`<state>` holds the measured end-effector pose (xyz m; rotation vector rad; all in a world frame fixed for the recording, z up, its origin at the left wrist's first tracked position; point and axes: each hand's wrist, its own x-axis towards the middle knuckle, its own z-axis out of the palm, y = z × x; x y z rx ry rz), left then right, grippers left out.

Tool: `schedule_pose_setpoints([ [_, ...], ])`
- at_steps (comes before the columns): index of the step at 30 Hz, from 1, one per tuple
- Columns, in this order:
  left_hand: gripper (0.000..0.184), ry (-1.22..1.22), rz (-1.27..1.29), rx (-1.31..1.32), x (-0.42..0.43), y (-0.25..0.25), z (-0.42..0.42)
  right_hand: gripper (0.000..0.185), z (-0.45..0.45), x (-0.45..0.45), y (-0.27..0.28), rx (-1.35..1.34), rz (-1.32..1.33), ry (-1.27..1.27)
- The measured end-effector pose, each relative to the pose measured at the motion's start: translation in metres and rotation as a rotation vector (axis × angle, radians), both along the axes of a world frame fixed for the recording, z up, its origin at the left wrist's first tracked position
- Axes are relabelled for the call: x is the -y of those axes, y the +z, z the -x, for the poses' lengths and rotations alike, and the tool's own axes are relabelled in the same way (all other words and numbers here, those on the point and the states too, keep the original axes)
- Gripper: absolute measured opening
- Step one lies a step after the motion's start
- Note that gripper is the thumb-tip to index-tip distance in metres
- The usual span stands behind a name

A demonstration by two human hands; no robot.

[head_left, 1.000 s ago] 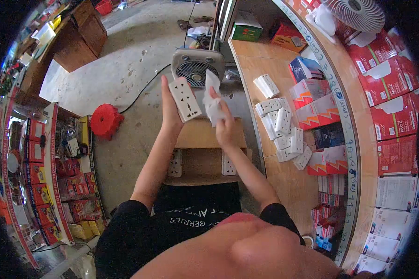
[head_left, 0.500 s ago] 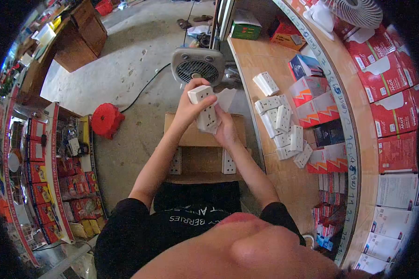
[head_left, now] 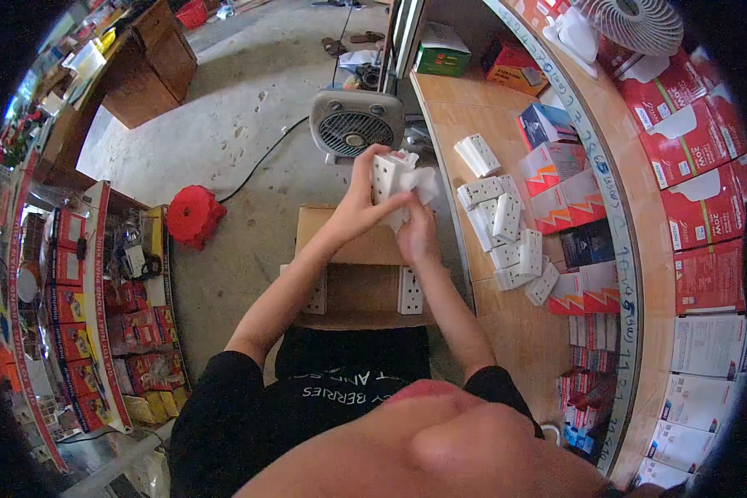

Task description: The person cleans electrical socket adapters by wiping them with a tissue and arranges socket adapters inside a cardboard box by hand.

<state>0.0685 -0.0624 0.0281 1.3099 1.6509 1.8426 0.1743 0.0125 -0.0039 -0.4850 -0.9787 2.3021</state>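
Note:
A white power strip [head_left: 383,178] with socket holes is tilted up in front of me, over an open cardboard box [head_left: 340,236]. My left hand [head_left: 358,207] is closed around it, with the fingers behind and the thumb reaching across. My right hand [head_left: 419,236] is closed on a thin, whitish, crumpled sheet [head_left: 424,183] against the strip's right side; whether it is plastic or paper I cannot tell. Inside the box, one power strip [head_left: 410,290] stands at the right wall and another [head_left: 316,296] at the left.
Several loose power strips [head_left: 506,217] are piled on the wooden counter [head_left: 506,332] to my right, beside red and white packets [head_left: 560,199]. A grey fan [head_left: 357,124] stands beyond the box. There is a red stool [head_left: 195,216] on the floor, and a goods rack [head_left: 133,307] at the left.
The power strip has been turned, so another face with sockets shows. The whitish sheet is now bunched up against it, and my hands have shifted slightly right.

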Motion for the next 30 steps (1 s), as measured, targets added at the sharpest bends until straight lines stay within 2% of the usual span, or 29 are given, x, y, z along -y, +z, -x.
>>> schedule_pose_setpoints([
  [2,0.069,-0.096,-0.005,-0.061,0.0,0.005,-0.006,0.046,-0.004,-0.008,-0.013,0.048,-0.009,-0.023],
  [5,0.069,-0.087,0.026,-0.069,-0.001,-0.003,-0.005,0.044,-0.006,-0.008,0.004,0.088,-0.07,-0.017],
  [7,0.07,-0.063,0.057,-0.113,0.0,-0.004,-0.004,0.043,-0.005,-0.006,0.009,0.024,-0.263,-0.111],
  [8,0.069,-0.122,0.065,-0.061,0.0,-0.005,-0.005,0.043,-0.005,-0.005,0.012,0.021,-0.264,-0.109],
  [10,0.068,-0.178,0.071,-0.01,0.001,0.003,-0.01,0.042,-0.005,-0.002,0.018,-0.003,-0.428,-0.205],
  [14,0.053,-0.125,0.056,0.285,0.001,0.002,-0.013,0.04,-0.007,-0.001,-0.003,0.055,-0.359,-0.222],
  [15,0.048,-0.071,0.085,0.398,0.001,0.0,-0.01,0.04,-0.011,0.003,0.001,0.215,-0.453,-0.166],
  [16,0.048,-0.073,0.085,0.398,0.001,0.001,-0.008,0.04,-0.013,0.008,0.013,0.374,-0.544,-0.108],
  [17,0.045,-0.05,0.04,0.561,0.002,0.002,-0.006,0.038,-0.014,0.011,0.026,0.407,-0.556,-0.025],
  [18,0.044,-0.025,-0.006,0.722,0.002,0.004,-0.003,0.038,-0.014,0.013,0.024,0.406,-0.556,-0.027],
  [20,0.036,0.039,-0.05,0.755,0.002,-0.001,0.003,0.037,-0.012,0.018,0.014,0.298,-0.825,-0.04],
  [23,0.024,0.069,-0.06,1.011,0.008,0.016,0.006,0.042,-0.011,0.025,0.01,0.263,-0.889,0.0],
  [25,0.025,0.059,-0.026,1.014,0.008,0.009,0.01,0.045,-0.01,0.026,0.018,0.237,-0.938,0.02],
  [27,0.026,0.052,0.006,1.017,0.008,0.006,0.009,0.06,-0.01,0.024,0.028,0.25,-1.018,0.033],
  [28,0.027,0.0,0.015,0.987,0.007,0.006,0.005,0.06,-0.007,0.024,0.031,0.25,-1.019,0.034],
  [30,0.029,-0.053,0.026,0.961,0.002,-0.001,0.002,0.063,-0.001,0.023,0.033,0.048,-1.04,-0.085],
])
